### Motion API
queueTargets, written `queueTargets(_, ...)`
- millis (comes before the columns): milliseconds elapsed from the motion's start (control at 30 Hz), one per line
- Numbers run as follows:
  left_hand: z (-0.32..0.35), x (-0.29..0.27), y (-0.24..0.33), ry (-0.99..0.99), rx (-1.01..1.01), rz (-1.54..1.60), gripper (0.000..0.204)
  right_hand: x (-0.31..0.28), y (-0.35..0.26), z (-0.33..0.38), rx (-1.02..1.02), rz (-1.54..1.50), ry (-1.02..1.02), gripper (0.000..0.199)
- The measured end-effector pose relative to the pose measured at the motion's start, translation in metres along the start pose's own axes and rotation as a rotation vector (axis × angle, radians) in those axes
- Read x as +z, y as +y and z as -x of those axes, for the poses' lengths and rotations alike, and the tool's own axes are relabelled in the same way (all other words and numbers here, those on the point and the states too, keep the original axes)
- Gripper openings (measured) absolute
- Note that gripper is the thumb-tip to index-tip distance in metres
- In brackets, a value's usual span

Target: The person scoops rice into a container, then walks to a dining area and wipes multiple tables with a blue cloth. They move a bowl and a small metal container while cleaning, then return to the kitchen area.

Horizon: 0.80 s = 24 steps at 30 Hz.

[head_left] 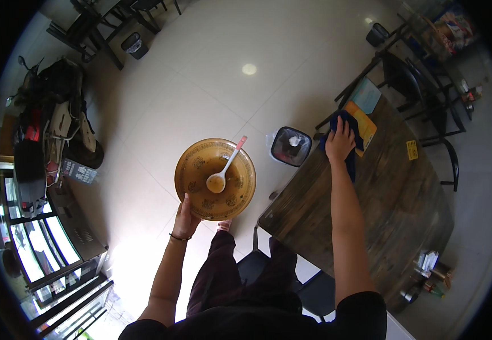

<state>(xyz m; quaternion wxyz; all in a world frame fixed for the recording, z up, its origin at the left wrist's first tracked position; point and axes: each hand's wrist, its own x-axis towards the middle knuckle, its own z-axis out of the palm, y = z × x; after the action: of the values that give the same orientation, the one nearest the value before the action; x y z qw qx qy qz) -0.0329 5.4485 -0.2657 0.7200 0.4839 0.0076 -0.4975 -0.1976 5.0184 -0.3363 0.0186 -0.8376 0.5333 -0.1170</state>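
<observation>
My left hand (186, 220) grips the near rim of a wide brown patterned bowl (192, 170), its thumb over the edge and the other fingers hidden beneath. Inside the bowl rests a white soup spoon (216, 182) with a red-tipped handle, leaning toward the far right rim. The bowl is held up in the air, over the floor. At the far left corner of the dark wooden table (370, 198), my right hand (340, 141) lies with fingers spread over a dark blue cloth (355, 127), pressing it to the tabletop.
Beside the cloth lie an orange sheet (369, 136) and a light blue card (365, 96). A lined black bin (292, 146) stands near the table corner. Black chairs (427, 96) flank the table's far side. Condiment containers (427, 263) sit at its near right. A scooter (58, 124) is parked left.
</observation>
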Motion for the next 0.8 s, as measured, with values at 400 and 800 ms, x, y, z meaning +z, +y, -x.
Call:
queueTargets(400, 0.0, 0.031, 0.023, -0.117, -0.011, -0.076, 0.064, -0.045, -0.049, 0.137, -0.076, -0.084, -0.034, 0.051)
queueTargets(800, -0.006, 0.083, 0.047, -0.392, -0.211, -0.13, 0.062, -0.123, 0.061, 0.315, 0.35, 0.072, -0.014, 0.05)
